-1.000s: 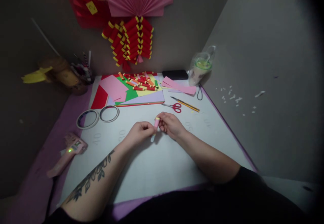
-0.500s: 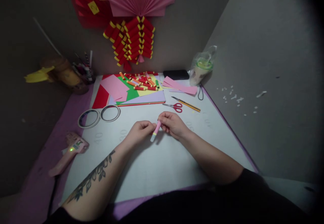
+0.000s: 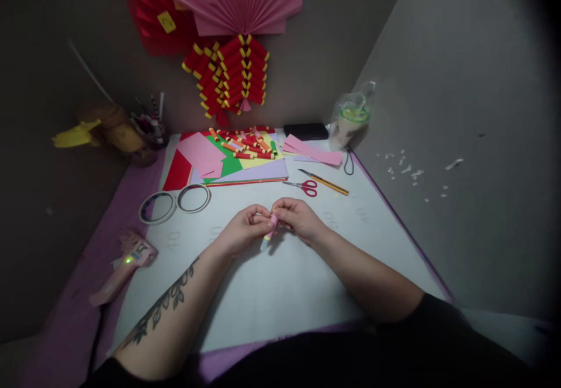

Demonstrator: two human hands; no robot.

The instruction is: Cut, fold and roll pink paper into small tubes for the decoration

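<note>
Over the white table sheet, I hold a small pink paper roll (image 3: 269, 235) tilted between both hands. Its lower end has a thin yellow band and a pale bluish tip sticking out. My left hand (image 3: 246, 230) is closed, pinching the roll's side with thumb and fingers. My right hand (image 3: 302, 220) is closed at the upper end, and its fingers hide that end. Just beyond the hands lie red-handled scissors (image 3: 308, 187) and a yellow craft knife (image 3: 328, 184). Many finished small paper rolls (image 3: 249, 142) in red, orange, pink and green are heaped on coloured paper sheets (image 3: 230, 166).
Two tape rolls (image 3: 193, 185) lie at left, with a pink glue gun (image 3: 127, 262), its light green, nearer me. Pink paper strips (image 3: 313, 152), a black phone (image 3: 305, 131) and a bagged drink cup (image 3: 350, 120) stand at the back right. Red paper firecrackers (image 3: 243, 72) hang on the wall.
My left fingers have shifted up and over the pink paper roll, covering more of it. My right hand has moved slightly down and left, so both hands are closer together.
</note>
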